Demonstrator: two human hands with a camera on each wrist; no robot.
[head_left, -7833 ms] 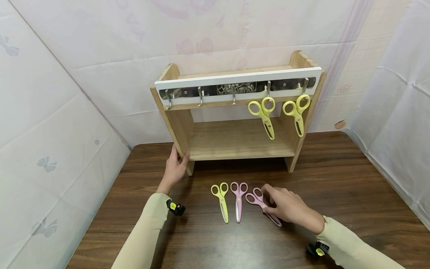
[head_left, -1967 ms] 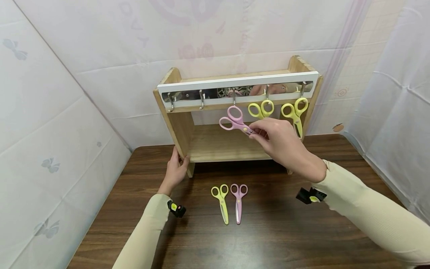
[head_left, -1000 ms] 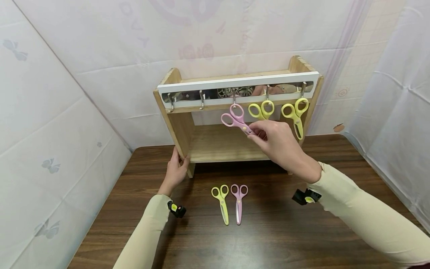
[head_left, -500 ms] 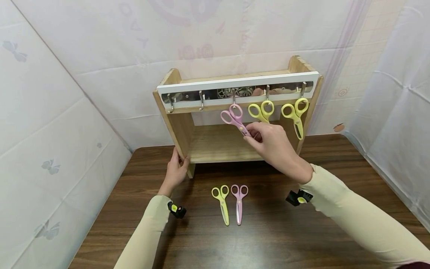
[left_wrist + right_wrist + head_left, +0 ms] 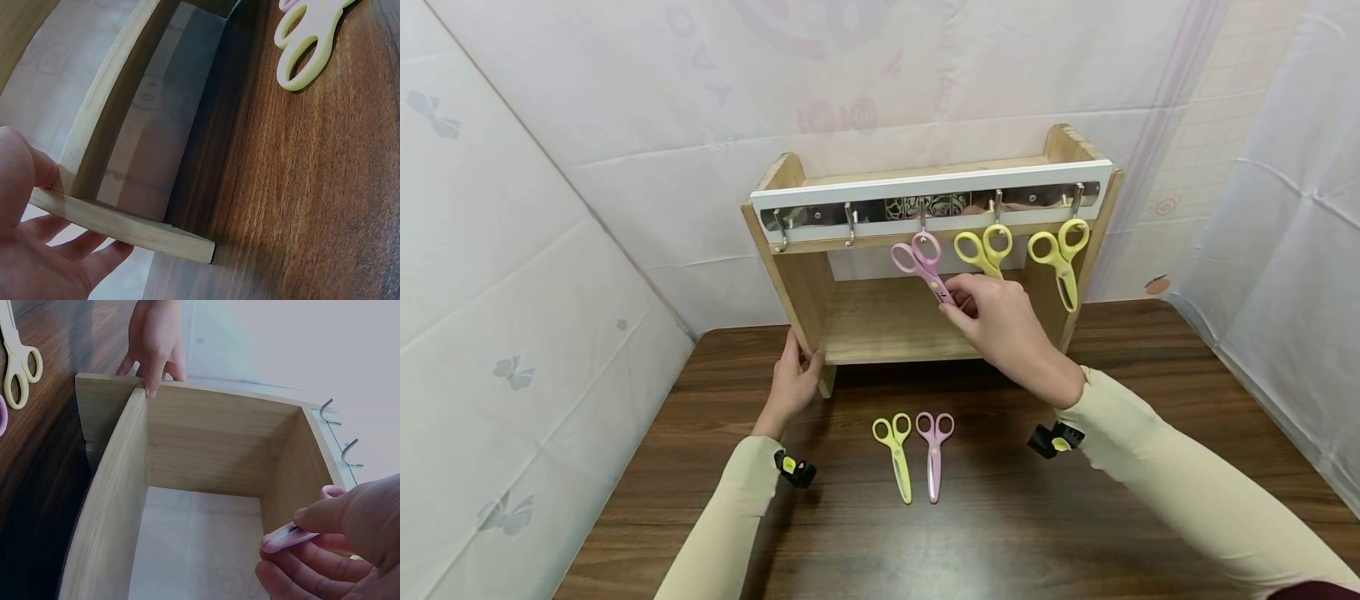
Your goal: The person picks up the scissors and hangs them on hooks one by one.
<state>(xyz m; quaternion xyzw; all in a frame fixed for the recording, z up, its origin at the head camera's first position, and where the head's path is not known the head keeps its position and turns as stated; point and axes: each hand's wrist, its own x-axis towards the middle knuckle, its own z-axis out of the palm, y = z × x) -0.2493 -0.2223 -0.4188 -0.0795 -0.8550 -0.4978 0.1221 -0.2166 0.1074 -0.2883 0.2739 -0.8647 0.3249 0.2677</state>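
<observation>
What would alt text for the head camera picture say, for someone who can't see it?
A right hand hangs pink scissors on the middle hook of a wooden rack, beside two hanging yellow pairs; the left hand holds the rack's side.

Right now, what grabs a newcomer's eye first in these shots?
The right hand pinches pink scissors, one handle loop at the middle hook of the wooden rack. Two yellow scissors hang from the hooks to the right. The left hand grips the rack's left side; one yellow and one pink pair lie on the table in front.
</observation>
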